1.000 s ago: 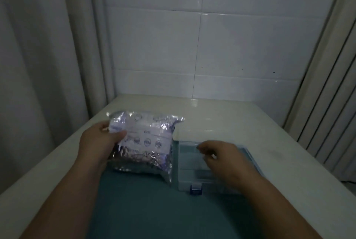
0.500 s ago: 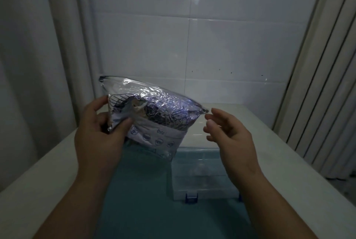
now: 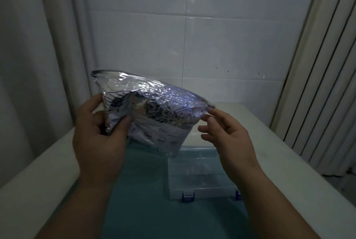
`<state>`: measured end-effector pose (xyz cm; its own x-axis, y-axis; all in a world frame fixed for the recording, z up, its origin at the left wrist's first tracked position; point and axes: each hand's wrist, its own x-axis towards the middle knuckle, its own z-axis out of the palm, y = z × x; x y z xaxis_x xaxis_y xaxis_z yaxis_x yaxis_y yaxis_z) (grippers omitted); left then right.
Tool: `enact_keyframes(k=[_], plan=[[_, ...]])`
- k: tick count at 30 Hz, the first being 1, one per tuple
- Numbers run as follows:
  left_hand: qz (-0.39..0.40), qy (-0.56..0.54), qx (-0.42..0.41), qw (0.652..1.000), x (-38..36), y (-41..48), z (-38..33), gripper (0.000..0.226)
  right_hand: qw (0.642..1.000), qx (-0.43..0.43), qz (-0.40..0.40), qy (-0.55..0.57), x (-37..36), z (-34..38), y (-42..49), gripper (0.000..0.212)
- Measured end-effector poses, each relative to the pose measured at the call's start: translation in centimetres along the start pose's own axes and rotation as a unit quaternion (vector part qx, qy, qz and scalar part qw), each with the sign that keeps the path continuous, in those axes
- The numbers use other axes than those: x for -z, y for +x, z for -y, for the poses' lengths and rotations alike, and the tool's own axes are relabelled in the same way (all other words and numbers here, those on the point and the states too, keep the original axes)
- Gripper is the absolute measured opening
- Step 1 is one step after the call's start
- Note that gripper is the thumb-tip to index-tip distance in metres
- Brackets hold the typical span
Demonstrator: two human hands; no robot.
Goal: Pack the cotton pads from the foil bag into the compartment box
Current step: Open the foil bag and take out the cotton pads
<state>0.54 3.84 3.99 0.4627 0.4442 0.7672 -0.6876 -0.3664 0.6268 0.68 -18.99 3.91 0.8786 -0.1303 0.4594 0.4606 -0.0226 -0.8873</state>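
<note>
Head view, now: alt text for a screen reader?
A left hand grips a crinkled foil bag held up above a table, while the right hand, fingers open, is at the bag's right corner. Below, a clear compartment box with blue clasps sits on a teal mat.

1. The left hand [image 3: 100,132] is held up with its back to the camera. Its thumb lies across the front of the foil bag [image 3: 154,107] and its fingers [image 3: 90,104] curl behind the bag's left edge, gripping it.
2. The right hand [image 3: 229,138] is at about the same height, palm turned left and fingers loosely spread. The index tip is at the bag's right corner, but contact is unclear.
3. Both bare forearms rise from the lower corners of the view.
</note>
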Motion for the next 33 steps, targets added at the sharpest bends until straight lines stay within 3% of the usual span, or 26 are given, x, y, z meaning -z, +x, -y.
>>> enact_keyframes(k=[4, 11, 15, 19, 22, 26, 33], plan=[[0.026, 0.0, 0.035, 0.999, -1.1, -1.0, 0.3, 0.064, 0.999, 0.022, -0.029, 0.026, 0.2, -0.1, 0.2, 0.017], [0.037, 0.033, 0.086, 0.995, -1.8, -1.5, 0.8, 0.056, 0.994, 0.052, -0.038, 0.091, 0.4, 0.3, 0.1, 0.015], [0.049, 0.064, 0.086, 0.993, -1.9, -1.7, 1.4, 0.046, 0.996, 0.083, -0.03, 0.024, 0.2, 0.7, -0.3, 0.007], [0.084, 0.069, 0.12, 0.987, -2.1, -1.9, 1.7, 0.055, 0.984, 0.111, -0.106, -0.09, 0.2, 0.3, -0.5, 0.01], [0.029, 0.137, -0.007, 0.99, -1.7, -1.8, 1.1, 0.059, 0.971, 0.13, -0.137, -0.148, 0.1, 0.2, -0.6, 0.013], [0.058, 0.202, -0.217, 0.953, -2.0, -1.3, -2.0, 0.028, 0.97, 0.132, -0.116, -0.169, -0.5, 0.4, -0.9, 0.021], [0.192, 0.181, -0.242, 0.934, -3.4, -2.2, -3.3, 0.027, 0.975, 0.146, -0.055, -0.158, -0.7, 1.0, -1.3, 0.013]])
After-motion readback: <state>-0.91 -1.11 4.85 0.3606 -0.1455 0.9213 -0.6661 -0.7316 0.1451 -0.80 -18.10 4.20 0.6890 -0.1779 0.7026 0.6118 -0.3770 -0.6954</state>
